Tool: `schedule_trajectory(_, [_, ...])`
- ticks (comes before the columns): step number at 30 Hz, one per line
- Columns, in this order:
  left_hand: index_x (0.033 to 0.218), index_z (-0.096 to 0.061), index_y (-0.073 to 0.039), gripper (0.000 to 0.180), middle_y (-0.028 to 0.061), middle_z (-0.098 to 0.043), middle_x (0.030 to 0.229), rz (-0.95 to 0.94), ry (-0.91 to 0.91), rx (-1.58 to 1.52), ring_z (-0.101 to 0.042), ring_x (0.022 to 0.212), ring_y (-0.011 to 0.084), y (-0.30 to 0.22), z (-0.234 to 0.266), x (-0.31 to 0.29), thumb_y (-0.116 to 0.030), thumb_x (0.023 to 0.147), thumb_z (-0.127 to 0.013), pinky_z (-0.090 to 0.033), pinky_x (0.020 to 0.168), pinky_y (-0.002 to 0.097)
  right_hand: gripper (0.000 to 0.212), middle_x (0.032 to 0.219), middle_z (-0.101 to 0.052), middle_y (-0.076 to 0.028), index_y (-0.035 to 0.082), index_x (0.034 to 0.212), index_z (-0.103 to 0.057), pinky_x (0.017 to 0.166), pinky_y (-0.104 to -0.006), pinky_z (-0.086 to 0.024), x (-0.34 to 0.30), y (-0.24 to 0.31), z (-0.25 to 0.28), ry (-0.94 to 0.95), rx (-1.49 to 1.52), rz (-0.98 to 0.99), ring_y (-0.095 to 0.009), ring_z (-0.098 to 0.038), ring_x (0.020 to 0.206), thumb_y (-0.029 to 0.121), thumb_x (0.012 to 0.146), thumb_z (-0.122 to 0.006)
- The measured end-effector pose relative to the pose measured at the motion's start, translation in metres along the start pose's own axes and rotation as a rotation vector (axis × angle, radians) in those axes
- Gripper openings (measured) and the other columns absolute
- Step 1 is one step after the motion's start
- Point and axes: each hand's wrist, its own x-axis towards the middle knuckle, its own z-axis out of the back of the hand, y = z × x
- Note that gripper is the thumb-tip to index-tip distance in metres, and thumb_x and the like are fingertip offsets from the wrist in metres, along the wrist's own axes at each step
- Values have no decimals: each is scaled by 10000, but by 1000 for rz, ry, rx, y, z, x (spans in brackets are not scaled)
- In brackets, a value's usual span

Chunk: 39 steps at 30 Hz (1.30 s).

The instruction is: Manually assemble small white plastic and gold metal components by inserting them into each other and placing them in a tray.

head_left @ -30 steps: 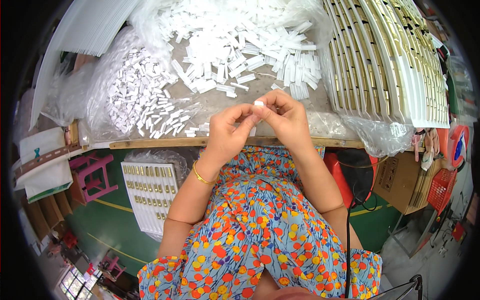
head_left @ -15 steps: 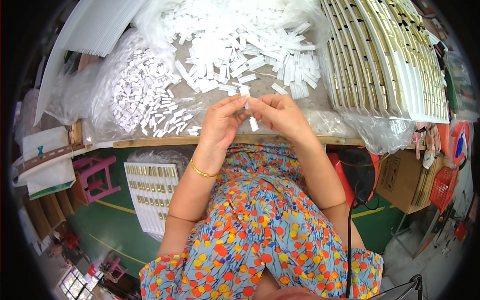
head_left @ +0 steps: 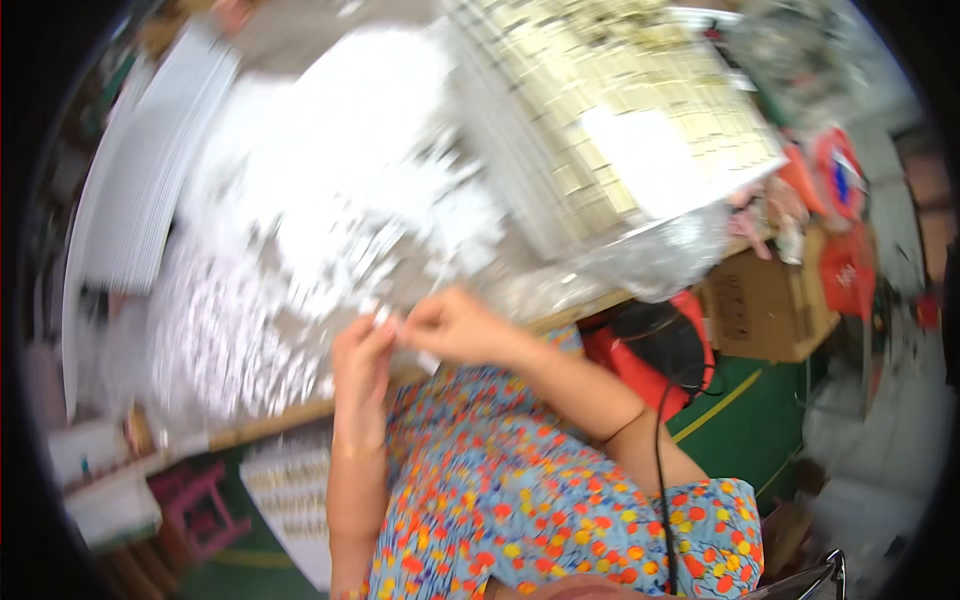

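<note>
The picture is blurred by motion. My left hand (head_left: 362, 362) and my right hand (head_left: 455, 326) meet near the table's front edge, fingers pinched together. Between their fingertips is a small white plastic piece (head_left: 384, 315), partly hidden by the fingers. A second small white piece (head_left: 428, 362) shows just below my right hand; I cannot tell whether it is held. Beyond the hands spreads a heap of clear-white plastic strips (head_left: 455, 225). To the left lies a pile of smaller white pieces (head_left: 215, 350).
Gold-coloured parts fill a stack of white trays (head_left: 640, 160) at the right. White sheets or trays (head_left: 150, 190) stand stacked at the left. Clear plastic film (head_left: 660, 255) hangs over the wooden table edge (head_left: 290, 415). A cardboard box (head_left: 760, 305) and a red stool (head_left: 655, 360) stand below.
The view has swung toward the right, so the table appears tilted and the hands sit lower and further left in it. Both hands stay pinched together at the small white piece.
</note>
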Motion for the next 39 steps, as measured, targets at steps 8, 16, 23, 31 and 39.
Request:
schedule_trajectory(8, [1037,-560,22,380,69,-617,755,112,470,230,-602,750,133,-49,-47,-12,72,683,-687,-486,679,236,287,515,-549,-110,-2,641,-606,468,-339,-403,-33,49,51,423,-447,177,-213,-507,460,253,772,-602])
schedule_trajectory(16, [1107,-560,31,385,33,-626,743,34,425,574,-563,600,72,-56,-44,-19,10,737,-667,-450,562,170,160,614,-573,-106,42,693,-625,545,-385,-461,-74,130,114,-312,-938,602,-295,-586,599,171,782,-593])
schedule_trajectory(23, [1110,-543,50,311,26,-578,893,68,163,-65,-523,741,66,-35,-34,1,-127,855,-565,-384,546,161,284,668,-601,-190,-1,754,-645,594,-390,-447,-8,137,240,-755,-1416,-55,-323,-593,619,277,748,-588])
schedule_trajectory(31, [1108,-534,32,298,64,-611,915,150,209,-423,-569,730,99,-31,-21,9,-149,872,-551,-458,595,173,234,822,-627,-175,37,813,-650,692,-410,-460,-3,144,235,-698,-1592,0,-329,-602,778,233,744,-543])
schedule_trajectory(39, [1116,-522,8,291,71,-629,918,109,207,-307,-595,708,96,-32,-16,2,-153,875,-547,-486,597,179,171,837,-658,-79,32,919,-631,654,-284,-466,-22,152,191,-940,-1111,369,-172,-628,771,140,787,-616])
